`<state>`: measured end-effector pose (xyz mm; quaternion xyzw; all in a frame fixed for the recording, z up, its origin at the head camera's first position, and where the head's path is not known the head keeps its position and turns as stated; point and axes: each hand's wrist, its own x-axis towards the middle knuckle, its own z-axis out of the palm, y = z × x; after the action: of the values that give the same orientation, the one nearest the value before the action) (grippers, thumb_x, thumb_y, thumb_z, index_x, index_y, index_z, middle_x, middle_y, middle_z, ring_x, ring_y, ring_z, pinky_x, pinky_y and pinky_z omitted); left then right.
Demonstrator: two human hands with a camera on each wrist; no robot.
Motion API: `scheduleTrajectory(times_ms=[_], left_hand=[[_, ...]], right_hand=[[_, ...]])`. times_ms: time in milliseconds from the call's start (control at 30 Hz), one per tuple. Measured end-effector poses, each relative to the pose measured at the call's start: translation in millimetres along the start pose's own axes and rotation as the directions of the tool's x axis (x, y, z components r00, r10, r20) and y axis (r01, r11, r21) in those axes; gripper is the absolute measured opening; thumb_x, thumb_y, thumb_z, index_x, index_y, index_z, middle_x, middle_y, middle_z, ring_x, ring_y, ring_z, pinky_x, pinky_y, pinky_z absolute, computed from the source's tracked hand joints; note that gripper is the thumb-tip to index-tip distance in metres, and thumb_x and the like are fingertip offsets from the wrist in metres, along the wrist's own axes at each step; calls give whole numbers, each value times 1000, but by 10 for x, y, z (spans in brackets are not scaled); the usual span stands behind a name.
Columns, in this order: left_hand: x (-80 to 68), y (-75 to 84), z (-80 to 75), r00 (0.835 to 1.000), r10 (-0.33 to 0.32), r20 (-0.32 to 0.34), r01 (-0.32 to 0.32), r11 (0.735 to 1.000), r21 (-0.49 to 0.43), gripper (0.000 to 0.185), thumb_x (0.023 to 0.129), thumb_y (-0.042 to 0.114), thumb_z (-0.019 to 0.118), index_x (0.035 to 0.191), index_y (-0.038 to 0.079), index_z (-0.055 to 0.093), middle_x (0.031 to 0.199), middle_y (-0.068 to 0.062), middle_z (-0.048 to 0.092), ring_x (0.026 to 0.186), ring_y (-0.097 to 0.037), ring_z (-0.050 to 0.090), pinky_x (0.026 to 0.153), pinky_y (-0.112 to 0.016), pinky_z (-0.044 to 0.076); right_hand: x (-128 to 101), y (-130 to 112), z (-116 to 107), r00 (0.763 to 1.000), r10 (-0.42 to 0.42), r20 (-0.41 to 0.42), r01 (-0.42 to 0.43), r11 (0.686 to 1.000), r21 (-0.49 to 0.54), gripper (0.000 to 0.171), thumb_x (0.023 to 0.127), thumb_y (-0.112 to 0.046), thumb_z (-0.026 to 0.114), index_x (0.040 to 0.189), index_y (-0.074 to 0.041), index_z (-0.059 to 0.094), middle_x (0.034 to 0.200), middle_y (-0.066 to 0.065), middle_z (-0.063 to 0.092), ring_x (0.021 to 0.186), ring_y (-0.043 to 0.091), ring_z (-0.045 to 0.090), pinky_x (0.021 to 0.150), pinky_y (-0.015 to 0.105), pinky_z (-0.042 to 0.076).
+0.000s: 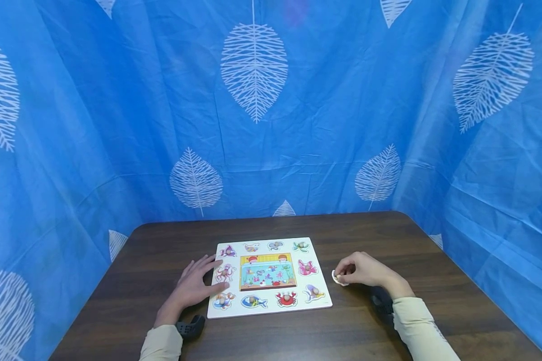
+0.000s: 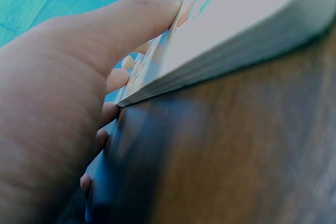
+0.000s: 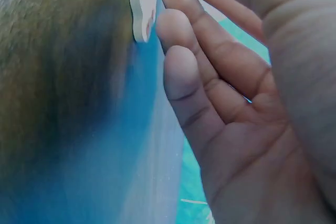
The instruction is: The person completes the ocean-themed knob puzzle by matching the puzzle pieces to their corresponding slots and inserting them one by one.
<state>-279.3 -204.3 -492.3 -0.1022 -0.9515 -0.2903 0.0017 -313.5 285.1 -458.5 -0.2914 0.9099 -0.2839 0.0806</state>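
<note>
A wooden peg puzzle board (image 1: pixel 300 301) with sea-animal pieces lies flat on the dark table. At its left side, my left hand (image 1: pixel 190 288) is spread, thumb and fingertips on the edge of the board. The left wrist view shows the straight thumb (image 2: pixel 136 19) laid on the board's face and the other fingers along its side. Just right of the board, my right hand (image 1: pixel 366 271) pinches a small puzzle piece (image 1: pixel 334 275) by its top, low over the table. In the right wrist view this piece (image 3: pixel 138 9) is thin and pale-edged, with its picture mostly hidden.
The brown wooden table (image 1: pixel 262 341) extends around the board on all sides. A red crab piece (image 1: pixel 286 299) and a blue fish piece (image 1: pixel 254 302) sit along the board's near side. Blue cloth (image 1: pixel 316 135) with white leaf prints hangs behind and beside the table.
</note>
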Motion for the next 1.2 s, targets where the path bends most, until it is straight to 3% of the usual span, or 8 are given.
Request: scheduleTrajectory(times_ms=[267,500,767,933,1200], left_hand=[[0,9,-40,1000,-1,-1,1,1000,14,81,84,58,78,148,13,56,161,-18,42,153,-45,28,124,-67,13],[-4,30,-74,1000,3,0,-3,1000,5,81,84,56,79,148,12,56,161,-17,43,153,-44,29,125,-67,13],[4,41,-77,1000,1,-1,-1,1000,-4,81,84,56,79,148,12,56,161,-16,43,154,-42,29,125,-66,13],[11,50,-73,1000,7,-5,-7,1000,-14,80,84,55,79,148,12,57,161,-16,44,154,-42,29,125,-65,13],[-4,40,-69,1000,4,2,-4,1000,-27,78,85,54,79,148,13,57,161,-15,44,154,-41,29,125,-65,13]], right_hand=[[78,-76,-3,995,-4,-99,-4,997,-78,11,91,-16,80,100,-21,82,98,-9,73,80,4,57,68,22,52],[264,-233,33,981,-38,-191,26,998,-64,14,91,-18,80,105,-17,80,93,-10,72,74,4,55,65,22,51],[566,-444,133,975,-52,-215,44,998,-43,14,91,-17,80,104,-20,75,84,-11,65,72,8,53,63,22,48],[758,-525,219,970,-93,-224,95,995,-5,11,91,-16,80,99,-22,76,90,-10,70,73,7,55,63,23,49],[1028,-687,390,983,-61,-170,66,998,21,9,92,-20,80,98,-25,77,95,-13,72,80,10,58,70,24,52]])
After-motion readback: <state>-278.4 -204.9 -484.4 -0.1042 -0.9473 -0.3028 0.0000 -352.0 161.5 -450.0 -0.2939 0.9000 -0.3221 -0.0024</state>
